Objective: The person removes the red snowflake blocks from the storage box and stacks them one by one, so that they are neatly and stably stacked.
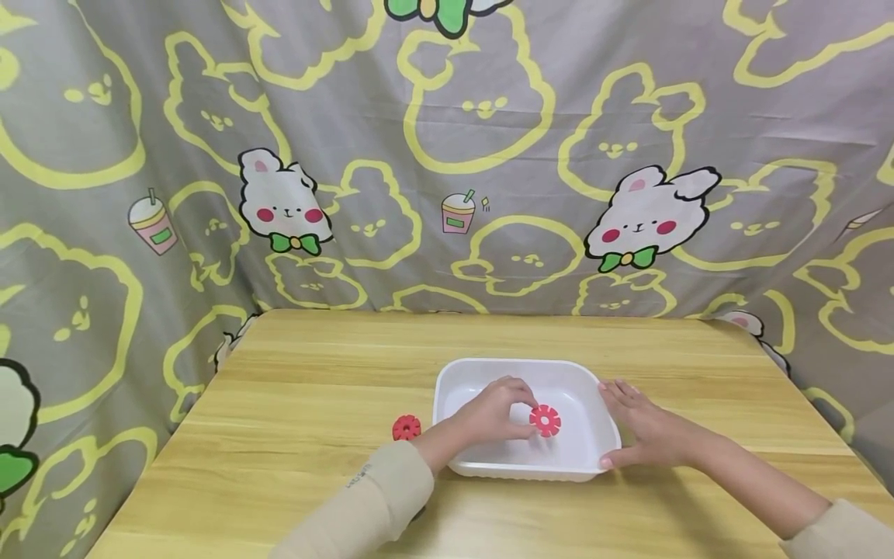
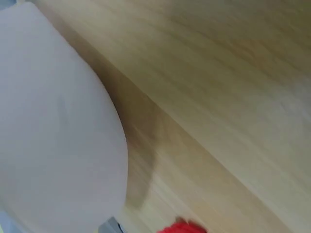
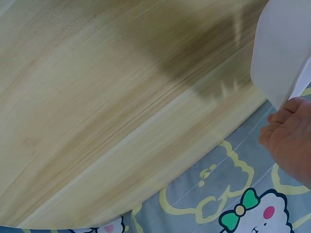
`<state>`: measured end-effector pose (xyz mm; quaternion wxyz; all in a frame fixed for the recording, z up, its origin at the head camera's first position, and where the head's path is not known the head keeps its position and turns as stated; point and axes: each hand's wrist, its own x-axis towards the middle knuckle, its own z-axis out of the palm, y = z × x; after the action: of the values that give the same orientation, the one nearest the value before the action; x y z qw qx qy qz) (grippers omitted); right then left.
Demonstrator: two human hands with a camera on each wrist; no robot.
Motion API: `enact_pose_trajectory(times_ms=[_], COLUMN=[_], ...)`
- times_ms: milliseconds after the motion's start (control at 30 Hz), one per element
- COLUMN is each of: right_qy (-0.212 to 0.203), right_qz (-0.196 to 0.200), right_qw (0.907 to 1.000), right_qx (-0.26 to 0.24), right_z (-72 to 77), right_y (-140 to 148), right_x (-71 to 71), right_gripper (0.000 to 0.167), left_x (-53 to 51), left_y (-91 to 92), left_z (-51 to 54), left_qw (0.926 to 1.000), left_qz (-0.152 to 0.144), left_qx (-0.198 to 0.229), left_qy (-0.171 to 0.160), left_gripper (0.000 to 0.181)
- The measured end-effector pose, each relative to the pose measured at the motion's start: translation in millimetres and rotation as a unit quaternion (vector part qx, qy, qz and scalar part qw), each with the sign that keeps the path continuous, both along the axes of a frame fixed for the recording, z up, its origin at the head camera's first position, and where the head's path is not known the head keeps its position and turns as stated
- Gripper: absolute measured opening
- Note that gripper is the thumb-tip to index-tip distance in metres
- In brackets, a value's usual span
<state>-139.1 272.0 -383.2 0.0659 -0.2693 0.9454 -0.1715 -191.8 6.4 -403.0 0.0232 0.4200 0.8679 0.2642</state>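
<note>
The left hand (image 1: 497, 411) reaches into a white plastic tray (image 1: 454, 470) in the head view. Its thumb and fingertips pinch the left edge of a red notched disc (image 1: 545, 420) with a hole in its middle. At the tray's right end the right hand (image 1: 646, 431) holds the rim, thumb at the near corner and fingers at the far one. In the right wrist view, the right hand (image 3: 291, 133) touches the edge of the tray (image 3: 282, 53). Outside the tray, to its left, a red notched piece (image 1: 407, 427) lies on the table.
The wooden table (image 1: 314, 373) runs back to a grey curtain (image 1: 433, 256) with yellow outlines and rabbit prints, which also hangs at both sides. In the left wrist view, a large pale curved surface (image 2: 58, 121) fills the left, with a bit of red at the bottom.
</note>
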Motion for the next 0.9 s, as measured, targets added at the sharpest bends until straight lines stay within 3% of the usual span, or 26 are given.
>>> enact_pose_trajectory(times_ms=[167,367,900], right_qy=[0.002,0.003,0.006], right_qz=[0.003,0.003,0.011], right_qw=[1.0000,1.0000,0.9999], right_qx=[-0.003,-0.008,-0.005], right_z=[-1.8,-3.2,-3.0], right_y=[0.9,1.9,1.7], right_x=[-0.6,-1.1,-0.5], right_gripper=[0.108,0.108,0.107], left_x=[1.3,1.7,2.2], left_y=[-9.7,-21.1,-62.2], left_z=[3.0,2.7,2.5], left_qw=[1.0000,0.9991,0.9934], left_qz=[0.007,-0.003,0.023], left_qx=[0.002,0.023,0.088], left_qy=[0.004,0.034,0.069], left_gripper=[0.029,0.028,0.028])
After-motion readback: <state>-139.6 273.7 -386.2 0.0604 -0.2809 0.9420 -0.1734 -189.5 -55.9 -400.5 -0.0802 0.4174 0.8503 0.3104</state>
